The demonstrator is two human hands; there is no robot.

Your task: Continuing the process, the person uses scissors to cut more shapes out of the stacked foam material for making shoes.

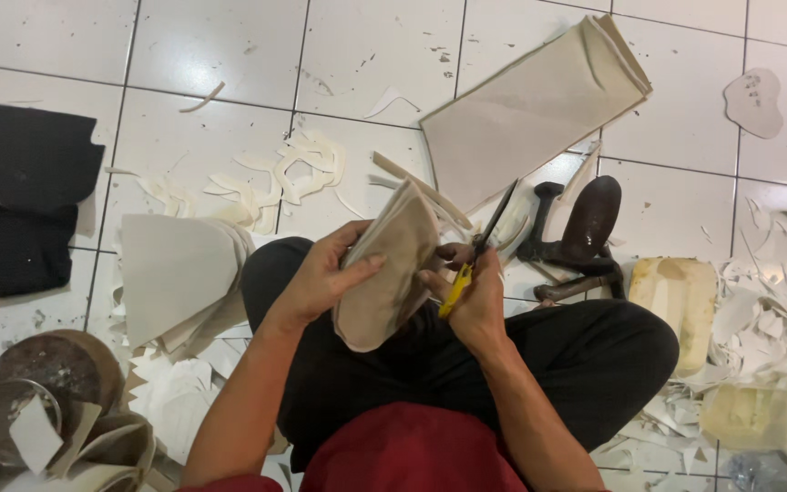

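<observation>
Head view, only one there is. Person sits cross-legged on the white tiled floor (676, 210). Landmark: the beige sole-shaped stack (389, 273), held up over the lap.

Left hand (325, 273) wraps that stack from its left, fingers curled behind, thumb pressed flat across the front face. Firm clamp on several layers at once.

Right hand (475, 301) is just right of the stack, closed through the yellow handles of the scissors (480, 246). The dark blades point up and away, close along the stack's right edge. Cannot tell if the blades bite material or just run beside it.

Handling, my read: thin sheet stock, light, flexible, layers likely to slide against each other. Best held mid-body with thumb across the face, as now, so the edges stay aligned. Edge near the blades looks thin and floppy.

Around the stack:
- Up and right: a large folded beige sheet (530, 109) flat on the floor.
- Right, just past the scissors: a dark metal shoe last on a stand (585, 232).
- Further right: a yellowish block (680, 305), then a pile of white offcuts (758, 310).
- Left: a fanned pile of pale cut sheets (179, 278).
- Above left: curly white trimmings (275, 178).
- Far left: black fabric (25, 196).
- Lower left: a round dirty tin (43, 387) with scraps in it.
</observation>
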